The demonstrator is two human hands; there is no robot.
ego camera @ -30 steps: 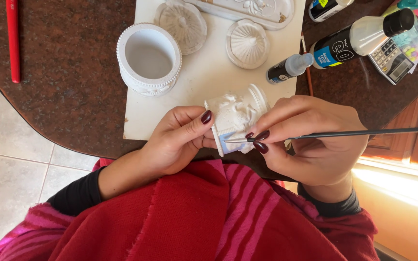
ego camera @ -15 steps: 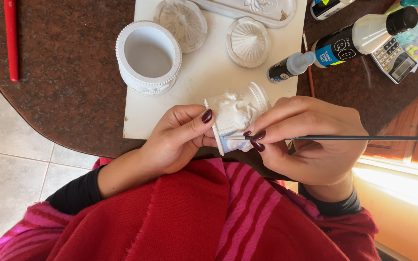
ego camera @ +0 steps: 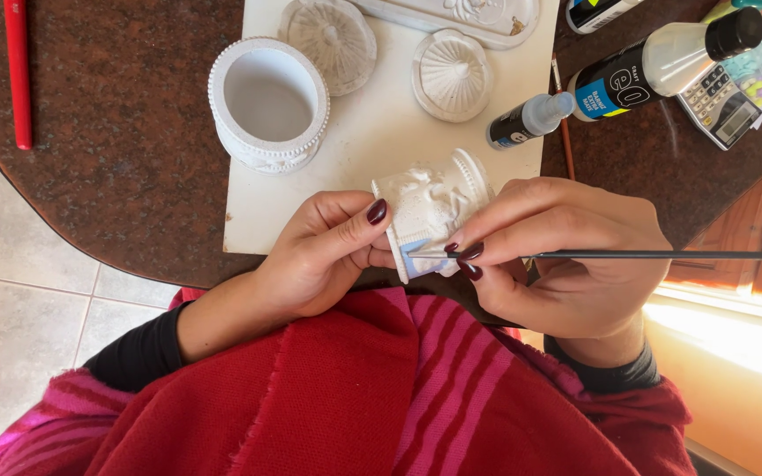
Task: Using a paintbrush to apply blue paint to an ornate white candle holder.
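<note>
My left hand point(ego camera: 324, 256) grips a small white plaster figurine point(ego camera: 434, 204) at the near edge of a white board point(ego camera: 381, 132). A pale blue painted patch shows along the figurine's base. My right hand point(ego camera: 557, 256) holds a thin dark paintbrush point(ego camera: 654, 256) whose tip touches that blue patch. The brush handle sticks out to the right.
On the board stand a white beaded plaster pot point(ego camera: 268, 101), two round plaster lids point(ego camera: 328, 40) point(ego camera: 451, 75) and a long plaster piece point(ego camera: 460, 16). Paint bottles point(ego camera: 529, 121) point(ego camera: 663, 66), a calculator point(ego camera: 718, 106) and a red pen point(ego camera: 18, 70) lie on the dark speckled table point(ego camera: 116, 150).
The brush tip has shifted slightly along the figurine's base; both hands stay in nearly the same place.
</note>
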